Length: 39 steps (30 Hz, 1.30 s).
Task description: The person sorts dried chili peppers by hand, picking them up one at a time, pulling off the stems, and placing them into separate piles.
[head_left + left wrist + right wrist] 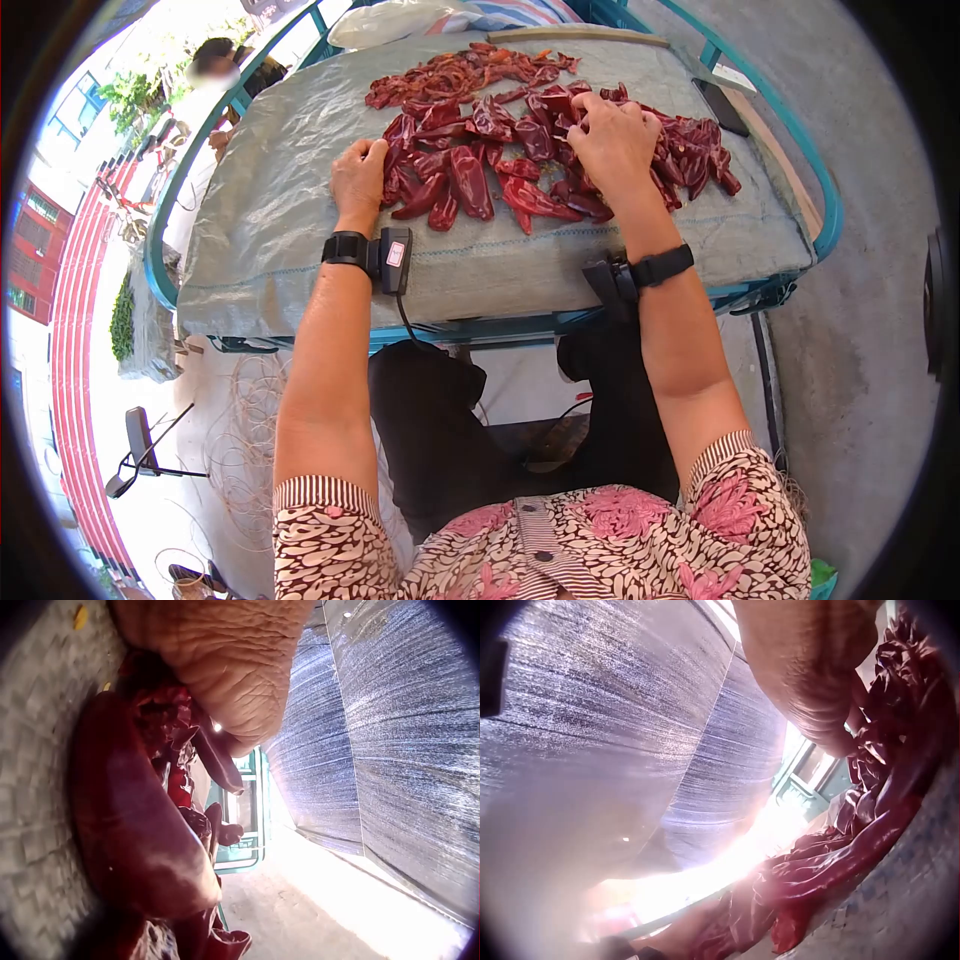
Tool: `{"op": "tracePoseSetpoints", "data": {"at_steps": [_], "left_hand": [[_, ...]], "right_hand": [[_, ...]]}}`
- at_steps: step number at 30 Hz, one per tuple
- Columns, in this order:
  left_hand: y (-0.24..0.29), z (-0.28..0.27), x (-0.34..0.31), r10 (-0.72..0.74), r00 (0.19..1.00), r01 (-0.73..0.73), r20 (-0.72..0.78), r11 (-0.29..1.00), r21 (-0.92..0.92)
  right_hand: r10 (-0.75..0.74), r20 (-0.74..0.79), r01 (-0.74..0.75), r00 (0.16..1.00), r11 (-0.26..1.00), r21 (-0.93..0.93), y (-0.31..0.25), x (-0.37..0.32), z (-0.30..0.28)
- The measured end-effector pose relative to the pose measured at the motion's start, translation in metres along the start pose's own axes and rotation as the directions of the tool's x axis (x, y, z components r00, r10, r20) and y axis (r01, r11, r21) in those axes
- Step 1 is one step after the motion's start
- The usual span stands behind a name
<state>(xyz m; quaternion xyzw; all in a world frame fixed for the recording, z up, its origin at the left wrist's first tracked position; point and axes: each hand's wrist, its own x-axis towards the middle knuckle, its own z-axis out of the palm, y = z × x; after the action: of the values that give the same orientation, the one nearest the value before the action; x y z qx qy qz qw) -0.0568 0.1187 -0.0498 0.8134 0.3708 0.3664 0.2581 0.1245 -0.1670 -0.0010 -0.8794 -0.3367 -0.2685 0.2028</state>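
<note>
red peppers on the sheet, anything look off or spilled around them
A dark flat object, perhaps a phone, lies just right of the red peppers, seemingly out of place beside produce. The left wrist view also shows a small yellow bit loose on the sheet. Otherwise, nothing stands out.

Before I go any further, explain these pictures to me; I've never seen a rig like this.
There is no robot here: a person works with two bare hands. The wide picture comes from a camera on the head, looking down; the two close ones come from cameras worn on the left and right wrists. A greyish sheet bears whole red peppers, smaller red pieces behind them and a dark flat object. The left hand is at the peppers' left edge, the right hand over their right part. Whether the fingers hold any is hidden.
</note>
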Motion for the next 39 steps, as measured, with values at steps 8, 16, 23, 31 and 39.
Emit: {"op": "tracePoseSetpoints", "data": {"at_steps": [8,16,23,31,39], "left_hand": [[0.0,0.0,-0.001,0.023,1.0,-0.023,-0.008,1.0,-0.018],[0.0,-0.001,0.0,0.015,1.0,-0.014,0.01,0.999,-0.034],[0.001,-0.001,-0.001,0.028,1.0,-0.028,-0.007,0.999,-0.034],[0.001,-0.002,0.0,0.066,0.998,-0.066,-0.017,0.998,-0.009],[0.0,0.0,0.001,0.032,0.999,-0.033,-0.014,0.999,-0.023]], "right_hand": [[0.154,-0.109,-0.077,0.982,0.854,0.514,-0.011,0.007,-0.018],[-0.087,0.02,0.062,0.996,0.839,0.541,-0.014,0.002,-0.002],[-0.157,0.132,0.171,0.979,0.98,-0.104,-0.005,-0.01,0.003],[-0.014,-0.017,0.016,1.0,0.994,0.104,-0.007,0.001,-0.004],[0.164,-0.273,0.018,0.948,0.829,0.559,-0.018,0.016,-0.002]]}}
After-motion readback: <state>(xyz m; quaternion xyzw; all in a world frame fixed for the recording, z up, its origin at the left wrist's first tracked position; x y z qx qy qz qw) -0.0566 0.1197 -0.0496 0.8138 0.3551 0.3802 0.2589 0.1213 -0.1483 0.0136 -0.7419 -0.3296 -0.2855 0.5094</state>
